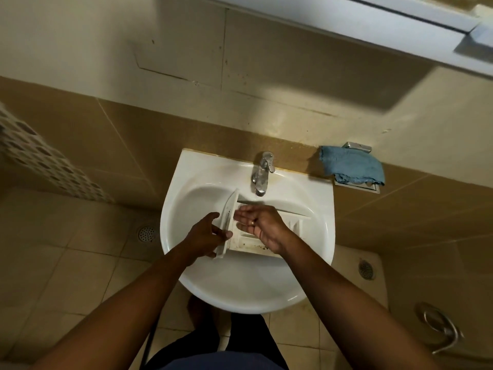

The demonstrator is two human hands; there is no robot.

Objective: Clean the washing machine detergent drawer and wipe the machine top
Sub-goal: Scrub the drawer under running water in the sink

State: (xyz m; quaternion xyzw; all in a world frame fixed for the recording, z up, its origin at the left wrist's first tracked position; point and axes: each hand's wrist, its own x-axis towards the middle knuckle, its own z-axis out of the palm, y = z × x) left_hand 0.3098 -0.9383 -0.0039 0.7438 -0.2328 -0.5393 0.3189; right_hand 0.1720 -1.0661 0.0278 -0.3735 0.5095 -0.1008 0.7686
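white sink (186, 166) on a tan wall, silver tap (262, 173) standing at its back rim, dirty white drawer (294, 224) in the bowl near the tap, small metal shelf (370, 186) beside the sink, crumpled blue cloth (352, 165) lying on it

A white sink (240, 295) is fixed to a wall (160, 124) of tan tiles, with a chrome tap (262, 173) at the middle of its back rim. A metal holder (358, 147) is mounted on the wall just right of the sink. A strip of small patterned tiles (40, 156) runs along the left. In the beige floor (66, 276) a round drain (146, 233) lies left of the sink and a second drain (366, 268) right of it. A chrome ring (437, 325) shows at lower right.
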